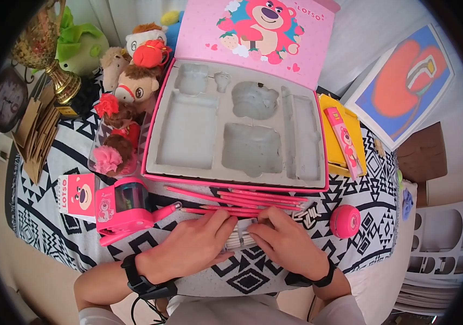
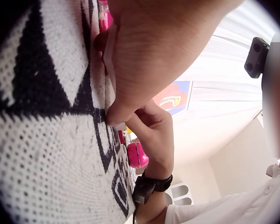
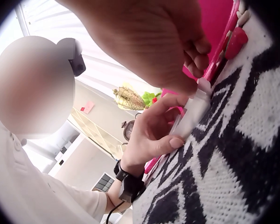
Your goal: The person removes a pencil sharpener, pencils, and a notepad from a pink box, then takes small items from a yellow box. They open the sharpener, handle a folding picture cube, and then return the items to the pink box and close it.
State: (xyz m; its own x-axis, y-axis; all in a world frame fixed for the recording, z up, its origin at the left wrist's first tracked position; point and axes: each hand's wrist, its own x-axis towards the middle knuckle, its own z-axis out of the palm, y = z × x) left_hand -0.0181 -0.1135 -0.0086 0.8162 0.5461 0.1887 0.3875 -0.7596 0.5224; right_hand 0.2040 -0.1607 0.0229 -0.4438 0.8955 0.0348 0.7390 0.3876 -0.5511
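A small clear plastic case (image 1: 240,236) with a row of thin white sticks inside lies near the front of the cloth. My left hand (image 1: 191,242) grips it from the left; in the right wrist view its thumb (image 3: 175,142) lies along the near side of the case (image 3: 194,111), fingers on the far side. At the other end, my right hand (image 1: 287,238) holds the case with curled fingers, thumb on top. Several pink pencils (image 1: 242,199) lie just beyond both hands. Loose short white pieces (image 1: 308,218) are scattered by my right fingers.
A pink gift box (image 1: 237,181) with a grey moulded insert stands open behind the pencils. On the left are a pink crank sharpener (image 1: 126,208), a small notepad (image 1: 77,196) and plush toys (image 1: 136,81). To the right sit a round pink object (image 1: 345,221) and a slim pink box (image 1: 343,142).
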